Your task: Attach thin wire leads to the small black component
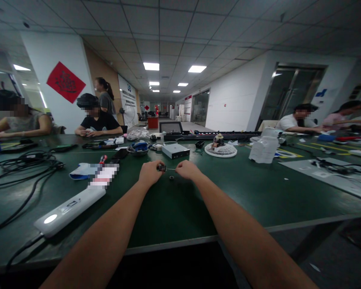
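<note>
Left grip (pixel 149 173) pinching a small dark rounded part (pixel 161 167); right grip (pixel 187 169) pinching a thin pale rod (pixel 171 169).

Part sits at the left fingertips, metallic glints on it, fine detail too small to read; rod is straight, slim, bridges the gap between both grips, can't tell if it touches the part. Dark round piece (pixel 171 177) lies on the smooth green worktop (pixel 240 208) just below that gap. Beyond the grips: boxy grey drive unit (pixel 172 149); farther right, round white ribbed grille (pixel 220 151). Left of left grip: long glossy white device (pixel 70 212), rounded edges, and looped black cables (pixel 33 162).
</note>
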Demonstrator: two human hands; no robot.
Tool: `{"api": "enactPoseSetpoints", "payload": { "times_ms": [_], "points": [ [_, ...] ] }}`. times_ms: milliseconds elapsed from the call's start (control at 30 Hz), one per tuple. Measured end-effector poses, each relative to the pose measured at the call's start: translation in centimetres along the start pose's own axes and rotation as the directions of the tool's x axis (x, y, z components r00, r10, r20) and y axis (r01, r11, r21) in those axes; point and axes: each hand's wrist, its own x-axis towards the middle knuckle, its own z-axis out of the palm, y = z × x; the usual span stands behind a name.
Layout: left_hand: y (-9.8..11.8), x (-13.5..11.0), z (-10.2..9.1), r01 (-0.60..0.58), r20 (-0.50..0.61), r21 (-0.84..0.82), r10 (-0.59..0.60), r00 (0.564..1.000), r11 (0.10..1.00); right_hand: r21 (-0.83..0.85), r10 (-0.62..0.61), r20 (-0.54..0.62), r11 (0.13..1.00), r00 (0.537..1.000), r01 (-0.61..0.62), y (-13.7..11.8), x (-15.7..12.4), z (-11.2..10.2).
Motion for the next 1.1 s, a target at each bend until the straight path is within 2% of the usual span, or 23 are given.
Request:
{"api": "enactPoseSetpoints", "payload": {
  "times_ms": [100, 233, 400, 500, 667, 833, 1100],
  "points": [
    [-0.4, 0.0, 0.1, 0.07, -0.022, 0.007, -0.07, 0.997, 0.997, -0.019, 0.02, -0.007, 1.0, 1.0, -0.021, -0.1, -0.1, -0.1],
    [-0.7, 0.1, 0.2, 0.177, -0.005, 0.013, -0.177, 0.984, 0.984, -0.01, -0.043, 0.081, 0.999, 0.996, 0.043, -0.3, -0.3, 0.3],
    [-0.6, 0.1, 0.3, 0.212, 0.009, 0.005, -0.212, 0.977, 0.977, 0.0, -0.098, 0.182, 0.995, 0.979, 0.099, -0.5, -0.5, 1.0],
    [-0.6, 0.1, 0.3, 0.211, 0.031, 0.006, -0.211, 0.977, 0.978, -0.012, -0.102, 0.144, 0.994, 0.984, 0.105, -0.6, -0.4, 1.1],
    [-0.8, 0.2, 0.3, 0.221, 0.031, 0.009, -0.222, 0.975, 0.975, 0.15, -0.067, 0.041, 0.987, 0.997, 0.06, -0.7, -0.2, 1.3],
    [-0.8, 0.2, 0.4, 0.215, 0.034, 0.01, -0.215, 0.976, 0.977, 0.224, -0.015, -0.05, 0.974, 0.999, 0.026, -1.0, 0.0, 1.1],
    [-0.4, 0.2, 0.6, 0.095, 0.039, -0.026, -0.094, 0.995, 0.995, 0.423, 0.001, -0.083, 0.906, 0.997, 0.034, -0.6, 0.2, 1.3]
  ]
}}
